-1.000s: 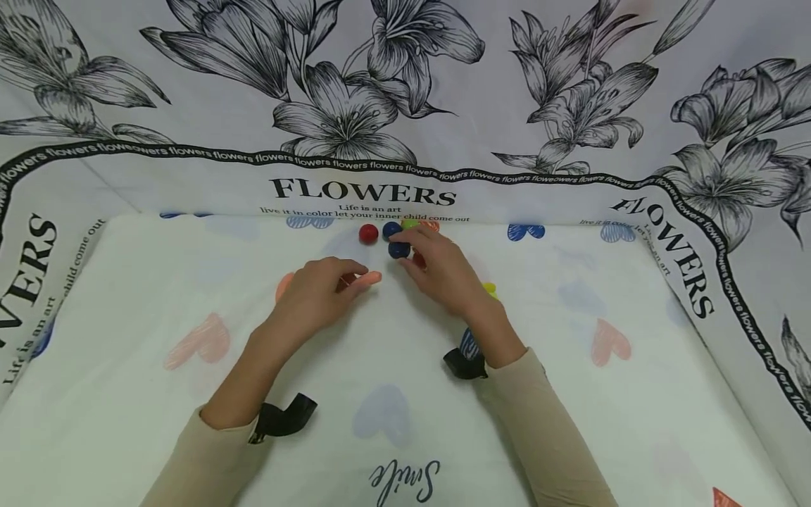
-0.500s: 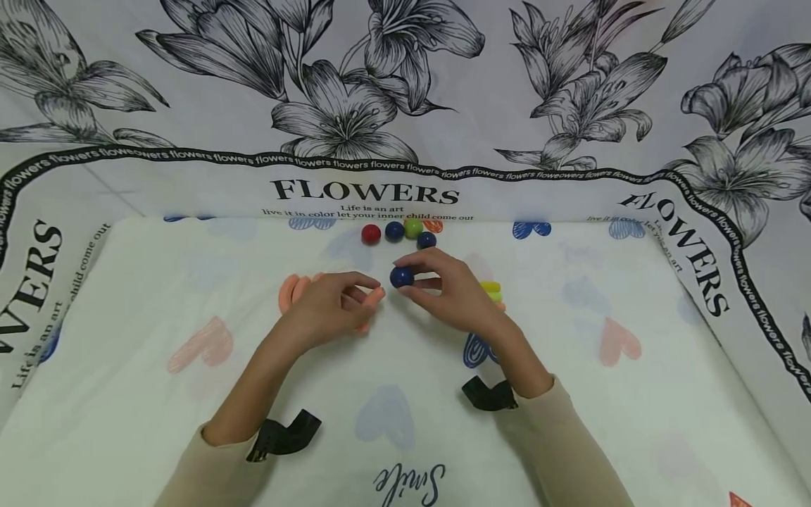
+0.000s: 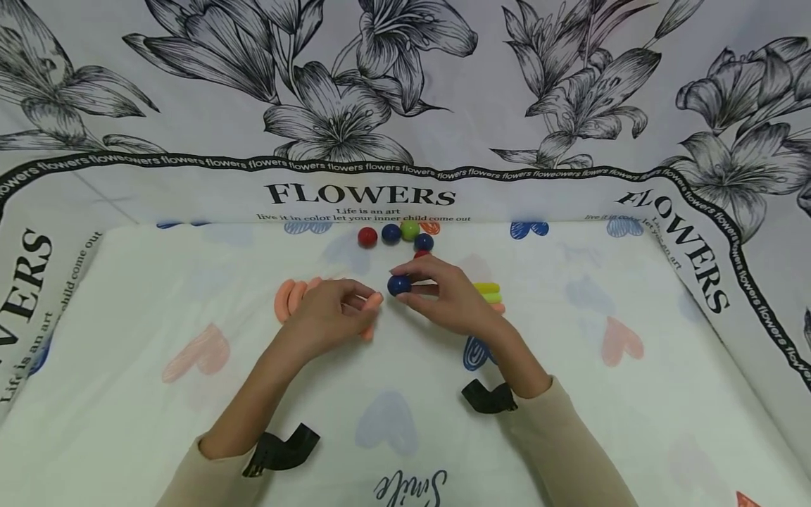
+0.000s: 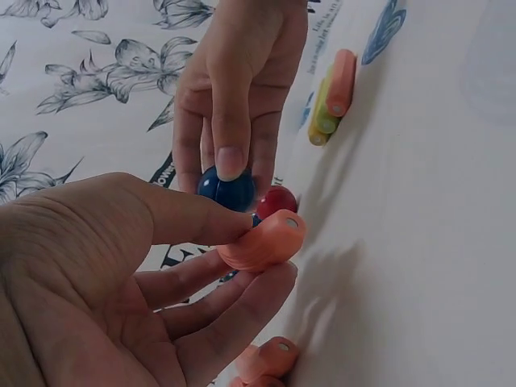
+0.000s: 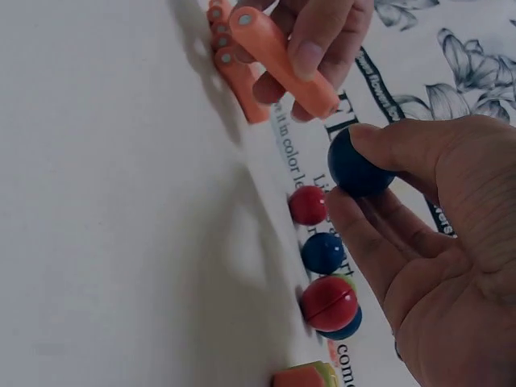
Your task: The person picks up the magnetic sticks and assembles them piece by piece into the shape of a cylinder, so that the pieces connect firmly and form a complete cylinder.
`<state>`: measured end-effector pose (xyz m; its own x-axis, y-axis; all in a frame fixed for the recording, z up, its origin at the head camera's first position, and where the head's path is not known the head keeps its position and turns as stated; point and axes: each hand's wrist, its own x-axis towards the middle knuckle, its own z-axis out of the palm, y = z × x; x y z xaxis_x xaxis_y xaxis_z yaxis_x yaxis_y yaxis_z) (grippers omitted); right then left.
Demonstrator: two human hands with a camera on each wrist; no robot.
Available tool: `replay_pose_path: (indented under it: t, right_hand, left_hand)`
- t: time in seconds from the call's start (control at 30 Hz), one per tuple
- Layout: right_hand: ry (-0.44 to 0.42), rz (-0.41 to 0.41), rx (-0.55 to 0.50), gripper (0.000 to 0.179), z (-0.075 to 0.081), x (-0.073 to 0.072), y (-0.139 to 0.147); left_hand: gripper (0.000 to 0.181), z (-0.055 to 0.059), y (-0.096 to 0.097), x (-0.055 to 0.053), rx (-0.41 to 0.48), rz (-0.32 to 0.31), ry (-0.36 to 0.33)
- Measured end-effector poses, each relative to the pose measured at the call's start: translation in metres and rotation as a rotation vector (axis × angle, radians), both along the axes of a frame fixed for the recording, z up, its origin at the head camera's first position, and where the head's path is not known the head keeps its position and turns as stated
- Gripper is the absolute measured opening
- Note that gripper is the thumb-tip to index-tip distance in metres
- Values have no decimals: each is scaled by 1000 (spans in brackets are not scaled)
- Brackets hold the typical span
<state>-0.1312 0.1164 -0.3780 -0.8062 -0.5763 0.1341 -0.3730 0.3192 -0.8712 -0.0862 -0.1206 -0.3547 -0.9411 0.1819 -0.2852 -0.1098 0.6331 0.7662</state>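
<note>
My left hand pinches an orange magnetic rod between thumb and fingers. A small silver disc shows on the rod's end, which points toward the other hand. Facing it, my right hand holds a glossy dark blue ball by thumb and fingertips. A narrow gap separates rod and ball in the head view. In the left wrist view the blue ball has a thin seam and hangs just beyond the orange rod.
Behind the hands lie a red ball, a blue ball, a green ball, another blue one and a partly hidden red ball. Orange rods lie at left; yellow, green and orange rods lie right, partly behind the wrist.
My right hand has drawn the blue ball back from the group of balls toward me, near the left hand's rod. My left hand has shifted slightly nearer to me, still gripping the rod.
</note>
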Motion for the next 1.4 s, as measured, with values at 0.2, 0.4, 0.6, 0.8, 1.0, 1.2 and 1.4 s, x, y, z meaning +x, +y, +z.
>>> replay_pose_path:
  t: [0.2,0.4,0.6,0.8,1.0,1.2,1.4]
  right_hand:
    - [-11,13,-4,38,-4,0,-5]
    - [-41,29,7,37,-7,1,-7]
    - [-30,36,19,37,-8,-2,-9]
    - [-47,33,51,36,-8,-1,-7]
    - [-56,39,67,37,-10,1,-8]
    - [-59,40,68,36,-10,2,-9]
    - [1,8,56,35,-7,0,-6]
  left_hand:
    - [33,-1,0,-2,-17,-22,-7]
    - [34,-2,-1,-3,-23,-30,-10]
    - [34,-2,-2,-4,-21,-48,2]
    - [35,-5,-1,-5,-6,-57,-5]
    - [34,-7,-1,-5,37,-55,-37]
    - [34,-9,-3,-5,60,-77,-53]
    - [31,-9,-4,-6,61,-89,-49]
